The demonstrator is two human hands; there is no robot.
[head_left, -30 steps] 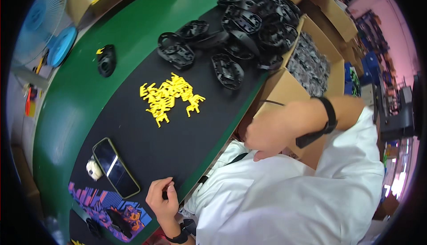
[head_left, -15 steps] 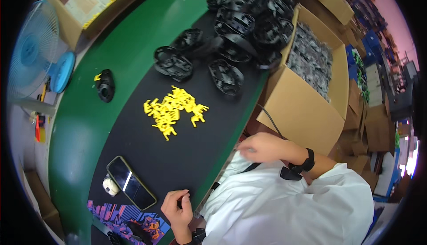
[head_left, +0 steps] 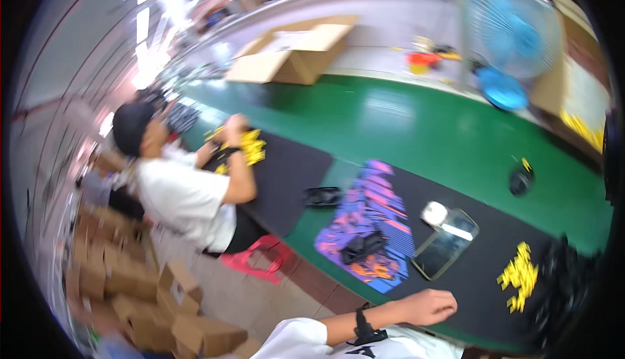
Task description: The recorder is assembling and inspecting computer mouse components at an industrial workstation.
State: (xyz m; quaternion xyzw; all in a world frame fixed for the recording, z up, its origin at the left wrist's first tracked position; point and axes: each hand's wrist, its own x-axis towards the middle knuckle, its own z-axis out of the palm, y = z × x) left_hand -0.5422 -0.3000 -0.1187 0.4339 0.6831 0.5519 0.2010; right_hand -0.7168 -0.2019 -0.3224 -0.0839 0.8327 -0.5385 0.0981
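My left hand point(head_left: 433, 307) rests at the near edge of the black mat point(head_left: 485, 307), its fingers loosely curled and nothing visible in them. A phone point(head_left: 446, 245) lies face up just beyond it, beside a small white rounded object point(head_left: 434, 214). To the right is a pile of small yellow plastic parts point(head_left: 519, 276). Farther right, blurred black plastic parts point(head_left: 566, 277) are heaped. My right hand is out of view.
A co-worker point(head_left: 185, 196) in white handles yellow parts point(head_left: 250, 146) at the left, near a red stool point(head_left: 260, 259). A colourful mat point(head_left: 371, 222) bears dark items. A blue fan point(head_left: 514, 33) and an open carton point(head_left: 293, 49) stand behind; cardboard boxes point(head_left: 140, 287) fill the lower left.
The view has swung left, bringing in the co-worker, the stool and the boxes. My right hand has gone out of view. My left hand stays curled near the mat's edge.
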